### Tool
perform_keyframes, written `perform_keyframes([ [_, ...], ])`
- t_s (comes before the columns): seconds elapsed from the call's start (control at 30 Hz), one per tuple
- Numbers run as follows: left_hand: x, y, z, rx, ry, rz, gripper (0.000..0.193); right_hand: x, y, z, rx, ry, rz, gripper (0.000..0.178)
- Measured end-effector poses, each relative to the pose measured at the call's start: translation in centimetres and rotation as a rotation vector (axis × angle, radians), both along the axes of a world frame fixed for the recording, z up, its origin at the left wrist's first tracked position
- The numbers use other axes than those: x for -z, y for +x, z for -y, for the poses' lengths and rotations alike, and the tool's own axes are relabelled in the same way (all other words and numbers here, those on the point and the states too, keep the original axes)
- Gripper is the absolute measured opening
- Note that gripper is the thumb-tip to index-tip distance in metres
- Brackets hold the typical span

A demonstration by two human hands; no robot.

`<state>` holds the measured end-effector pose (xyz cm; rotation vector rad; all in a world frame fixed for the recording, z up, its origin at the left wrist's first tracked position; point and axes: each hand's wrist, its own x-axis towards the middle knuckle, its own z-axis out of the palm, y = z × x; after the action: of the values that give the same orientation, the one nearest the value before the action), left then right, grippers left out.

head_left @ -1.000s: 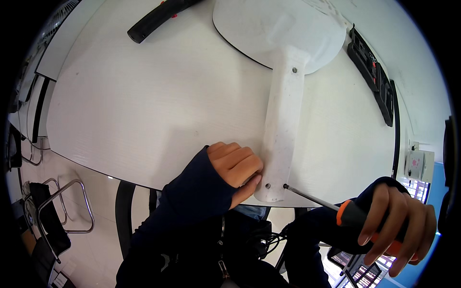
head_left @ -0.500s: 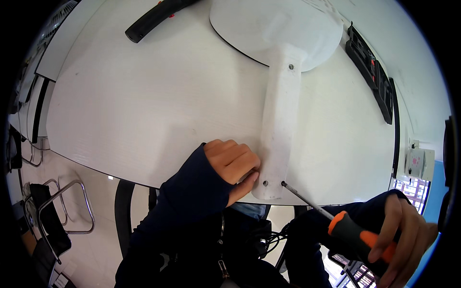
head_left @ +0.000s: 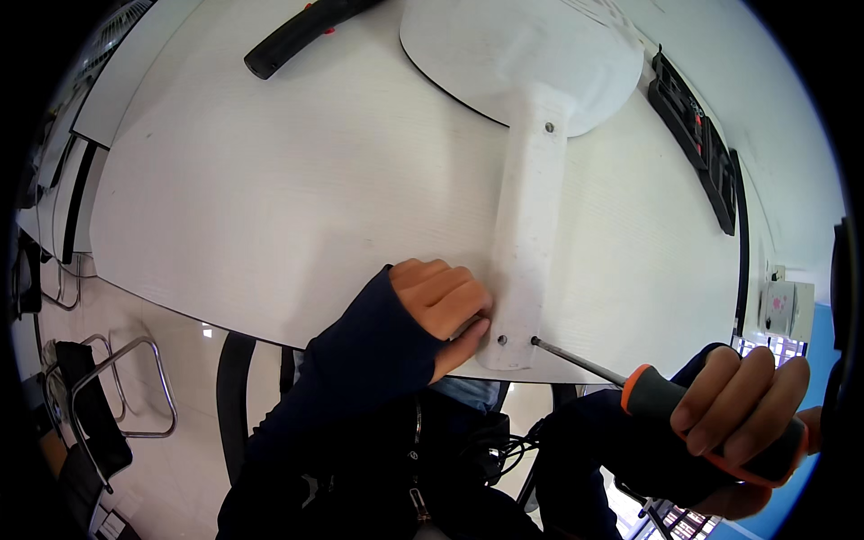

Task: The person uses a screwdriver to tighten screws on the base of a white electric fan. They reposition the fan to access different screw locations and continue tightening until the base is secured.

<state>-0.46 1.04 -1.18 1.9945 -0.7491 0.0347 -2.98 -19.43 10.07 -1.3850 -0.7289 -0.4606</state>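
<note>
A long white handle (head_left: pixel 522 234) runs down the tabletop from a large rounded white body (head_left: pixel 526 58), with a screw hole at each end of its face. Against the lower left side of this handle rests my left hand (head_left: pixel 441 301), its fingers curled and thumb drawn in; what lies between them is hidden. My right hand (head_left: pixel 742 409) is wrapped round the grip of a screwdriver (head_left: pixel 652 394) with a dark grey and orange handle. The screwdriver's tip touches the handle's lower right edge, and its shaft slants down to the right.
A black tool grip with red parts (head_left: pixel 288 45) lies at the upper left of the white table (head_left: pixel 234 198). An open black case (head_left: pixel 693 135) sits along the right edge. A metal-framed chair (head_left: pixel 135 387) stands on the floor at left; dark cables (head_left: pixel 517 445) hang below the table.
My right hand has turned and re-gripped the screwdriver, its fingers now across the top of the grip. The screwdriver lies at a flatter angle, its tip still at the handle's edge.
</note>
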Motion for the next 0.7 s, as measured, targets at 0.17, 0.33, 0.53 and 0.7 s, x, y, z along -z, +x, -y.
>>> perform_keyframes([
  [0.17,-0.1,0.0,0.0,-0.005,-0.008,-0.002,0.016,0.1,0.1,2.1,-0.022,-0.039,0.020,0.038],
  [0.33,0.0,0.1,0.3,0.005,0.003,0.008,0.015,-0.7,0.3,3.4,0.112,-0.358,0.210,0.056],
  [0.53,0.1,0.0,0.1,-0.018,-0.016,0.024,0.015,-1.8,0.2,0.0,0.377,-0.543,0.225,0.040],
  [0.7,0.4,0.1,0.1,-0.002,-0.005,0.063,0.014,-2.1,2.1,1.7,-0.109,-0.477,0.318,0.045],
])
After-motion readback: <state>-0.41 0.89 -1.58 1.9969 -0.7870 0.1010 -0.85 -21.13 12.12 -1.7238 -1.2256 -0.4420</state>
